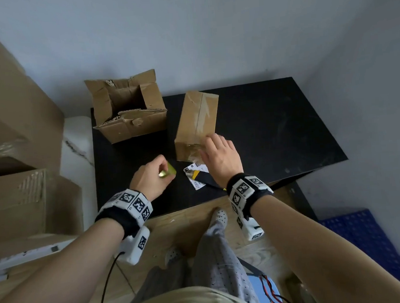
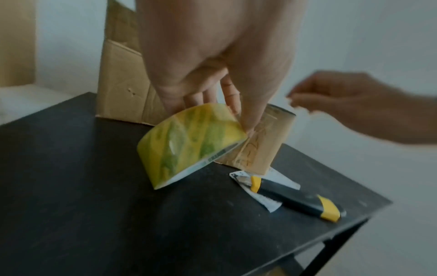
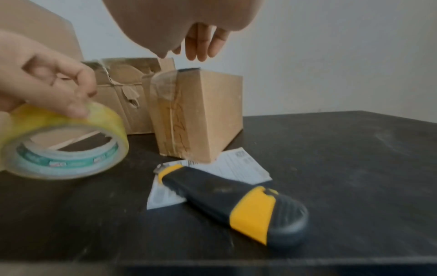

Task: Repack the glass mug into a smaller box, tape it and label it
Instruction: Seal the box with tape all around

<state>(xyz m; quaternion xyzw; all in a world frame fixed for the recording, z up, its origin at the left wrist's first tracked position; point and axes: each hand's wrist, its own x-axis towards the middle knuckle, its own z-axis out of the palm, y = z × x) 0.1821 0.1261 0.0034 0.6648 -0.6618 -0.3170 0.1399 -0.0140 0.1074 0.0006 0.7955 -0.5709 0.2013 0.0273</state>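
Note:
A small brown box (image 1: pixel 196 125), shut and sealed with clear tape, stands on the black table (image 1: pixel 276 134). My left hand (image 1: pixel 162 170) grips a yellowish roll of clear tape (image 2: pixel 189 142) tilted on its edge just left of the box, the thumb pressed on its rim. My right hand (image 1: pixel 211 143) hovers over the box's near top edge with relaxed fingers (image 3: pixel 201 50), holding nothing. A white label (image 3: pixel 241 168) lies partly under the box's (image 3: pixel 212 112) near corner. The mug is hidden.
A black and yellow utility knife (image 3: pixel 231 203) lies across the label near the table's front edge. A larger torn box (image 1: pixel 130 113) stands open at the back left. Stacked cartons (image 1: pixel 14 117) fill the left side; a blue mat (image 1: pixel 365 234) lies on the floor at right.

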